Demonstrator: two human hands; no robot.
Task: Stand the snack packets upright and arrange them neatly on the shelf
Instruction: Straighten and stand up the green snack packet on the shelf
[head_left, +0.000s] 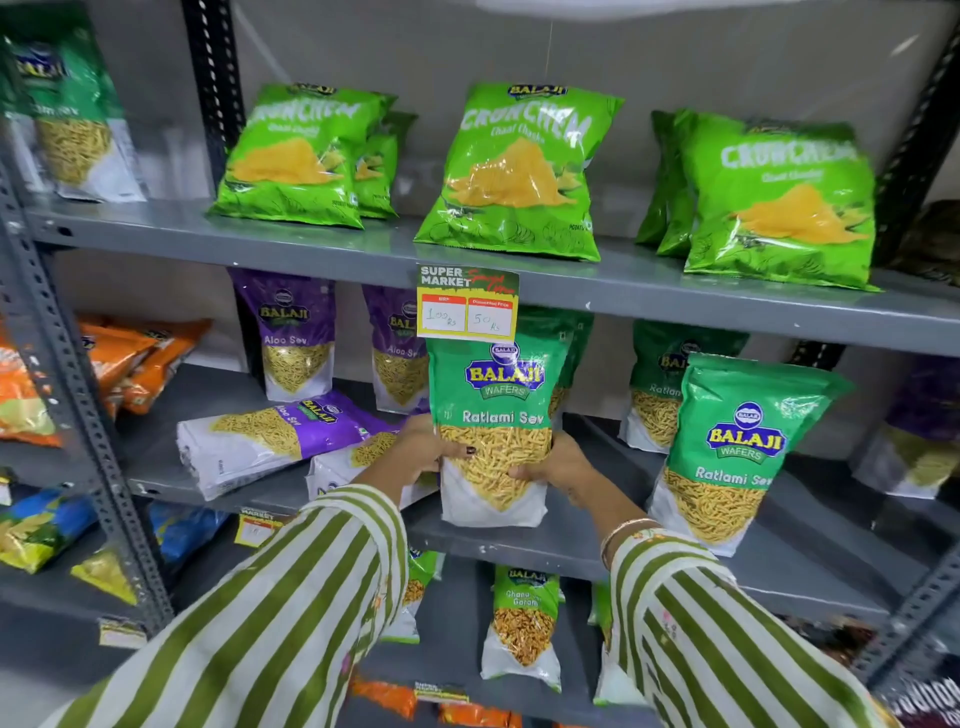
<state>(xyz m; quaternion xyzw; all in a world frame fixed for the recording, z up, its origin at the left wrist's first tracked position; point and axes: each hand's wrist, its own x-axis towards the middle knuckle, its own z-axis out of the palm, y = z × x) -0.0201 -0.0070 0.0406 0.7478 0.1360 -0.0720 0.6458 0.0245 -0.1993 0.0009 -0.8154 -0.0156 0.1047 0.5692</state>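
Note:
A green Ratlami Sev packet (496, 415) stands upright at the front of the middle shelf (566, 545), gripped at its sides by my left hand (423, 449) and my right hand (563, 465). Another Ratlami Sev packet (737, 447) stands upright to its right, with more green packets (670, 384) behind. Left of my hands, a purple Aloo Sev packet (275, 436) lies flat on its side, and a second fallen one (348, 462) lies partly under my left wrist. Two purple Aloo Sev packets (293, 332) stand upright at the back.
Green Crunchem chip bags (511, 171) stand along the top shelf. A yellow price tag (467, 301) hangs from its edge above the held packet. Orange packets (140, 358) lie on the neighbouring rack to the left. Chana packets (522, 623) stand on the shelf below.

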